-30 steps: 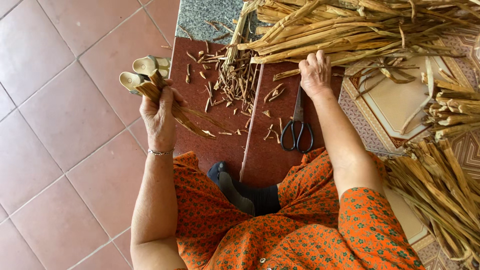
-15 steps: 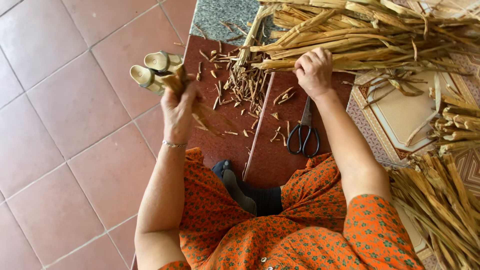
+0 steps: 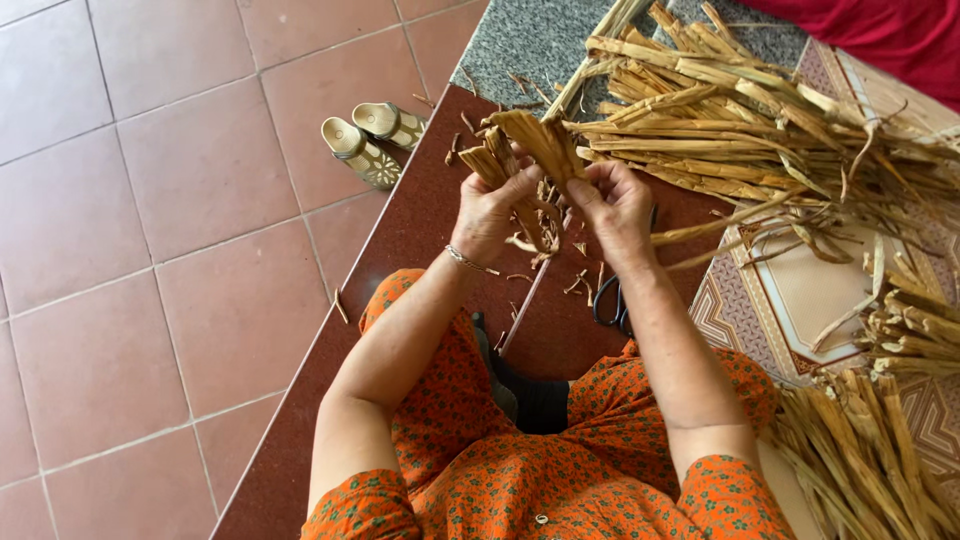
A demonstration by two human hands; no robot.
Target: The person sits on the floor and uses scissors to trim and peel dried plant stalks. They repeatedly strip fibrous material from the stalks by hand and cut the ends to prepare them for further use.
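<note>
Hands meet above the dark red floor: left hand point(image 3: 497, 205) and right hand point(image 3: 612, 203) both clench a bundle of dried leaf strips point(image 3: 527, 150), with scissors point(image 3: 612, 305) below the right wrist and sandals point(image 3: 372, 138) nearby.

Scissors point(image 3: 612, 300) mostly hidden behind right forearm; leaf pile point(image 3: 760, 130) cut off at top and right edges

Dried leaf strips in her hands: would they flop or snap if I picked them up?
The dried leaf strips probably bend: they curl below the left hand and right hand. Probably light too. Broken bits hint they're brittle.
</note>
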